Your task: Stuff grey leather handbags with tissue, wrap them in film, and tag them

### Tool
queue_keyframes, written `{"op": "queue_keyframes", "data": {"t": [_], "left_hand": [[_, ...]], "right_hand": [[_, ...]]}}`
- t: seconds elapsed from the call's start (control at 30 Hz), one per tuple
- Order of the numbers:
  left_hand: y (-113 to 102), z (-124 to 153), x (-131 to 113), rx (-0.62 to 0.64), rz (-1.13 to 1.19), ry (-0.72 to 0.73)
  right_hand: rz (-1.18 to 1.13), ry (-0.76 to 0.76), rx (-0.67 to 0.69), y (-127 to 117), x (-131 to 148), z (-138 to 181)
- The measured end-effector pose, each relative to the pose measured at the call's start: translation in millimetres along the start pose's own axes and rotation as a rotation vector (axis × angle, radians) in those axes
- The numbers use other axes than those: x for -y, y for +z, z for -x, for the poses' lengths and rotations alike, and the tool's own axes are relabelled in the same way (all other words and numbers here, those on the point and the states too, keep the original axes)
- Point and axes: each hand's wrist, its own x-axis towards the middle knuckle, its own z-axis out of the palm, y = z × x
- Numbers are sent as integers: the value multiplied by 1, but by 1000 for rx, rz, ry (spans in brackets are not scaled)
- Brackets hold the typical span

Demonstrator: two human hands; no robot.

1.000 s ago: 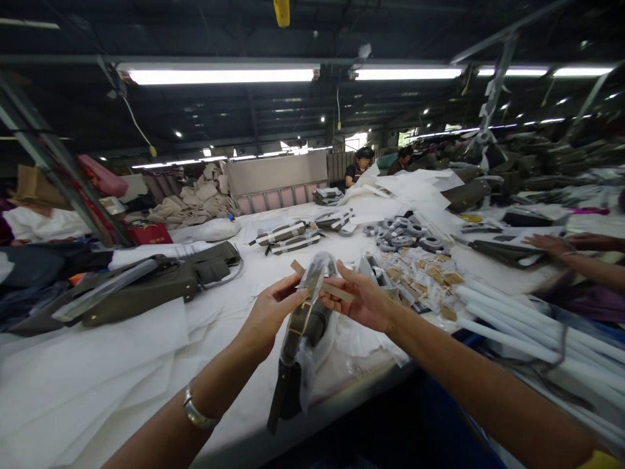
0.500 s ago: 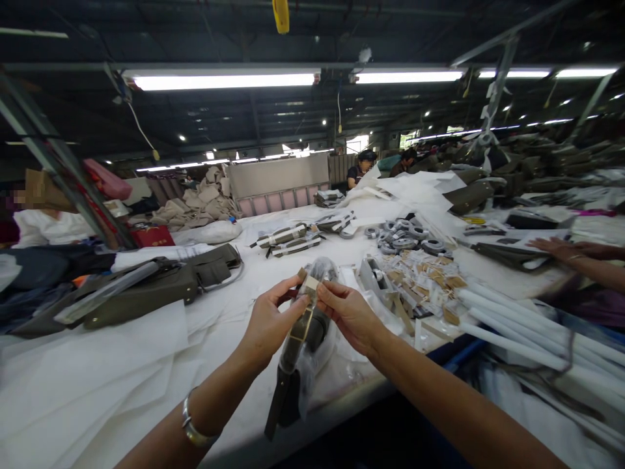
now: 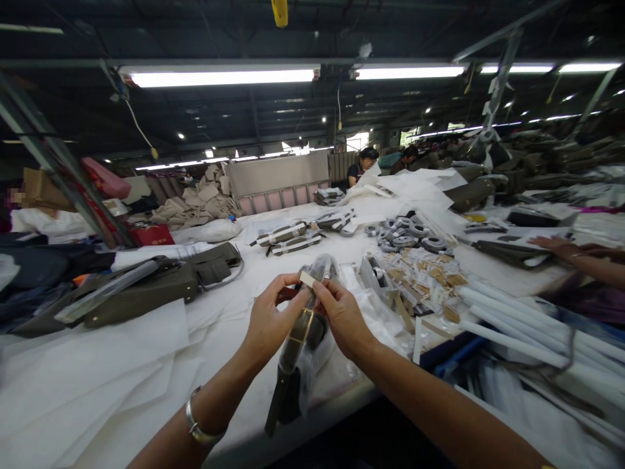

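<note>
left hand (image 3: 273, 319): grasping plastic-wrapped buckled strap (image 3: 291, 355) | right hand (image 3: 346, 319): pinching pale strip (image 3: 306, 280) at strap | worktop (image 3: 254, 268): grey coils (image 3: 404, 241) beyond hands

Many Goods on a White Table (image 3: 254, 267)

Covered at the near left with large white sheets (image 3: 122, 365), overlapping one another. Behind these, loaded with an olive bag (image 3: 141, 296). Toward the middle, bearing wrapped dark bundles (image 3: 288, 238) and, to the right of them, a heap of grey ring-shaped rolls (image 3: 403, 234). Nearer, occupied by a grey holder (image 3: 374, 277) and, just beside it, by many small brown and whitish pieces (image 3: 424, 277). Farther back, piled high with loose white material (image 3: 415, 189).
</note>
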Motion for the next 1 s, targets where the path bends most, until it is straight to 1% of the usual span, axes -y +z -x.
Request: {"op": "queue_keyframes", "data": {"t": [0.1,0.23,0.33,0.5,0.57,0.63,0.7,0.83,0.93,1.0], "left_hand": [[-6,-5,-7,9,-37,49],[-14,-10,-17,-15,-293,111],[-17,-9,-20,-7,-535,167],[-9,3,-22,-158,-1098,275],[-2,9,-23,-178,-1226,293],[5,15,-23,-201,-1277,300],[12,20,-18,-230,-1278,327],[21,27,-4,-251,-1221,424],[19,29,1,-235,-1126,436],[14,29,-1,-202,-1008,397]], "right_hand": [[42,-29,-7,1,-1,2],[72,-58,-11,3,-1,4],[66,-60,-28,7,-1,4],[57,-120,-54,16,-4,0],[38,-133,-56,18,-6,-1],[23,-144,-65,20,-8,-1],[0,-148,-66,19,-9,0],[-40,-131,-7,17,-8,4],[-28,-124,1,15,-6,6],[-52,-110,-4,13,-4,7]]}}
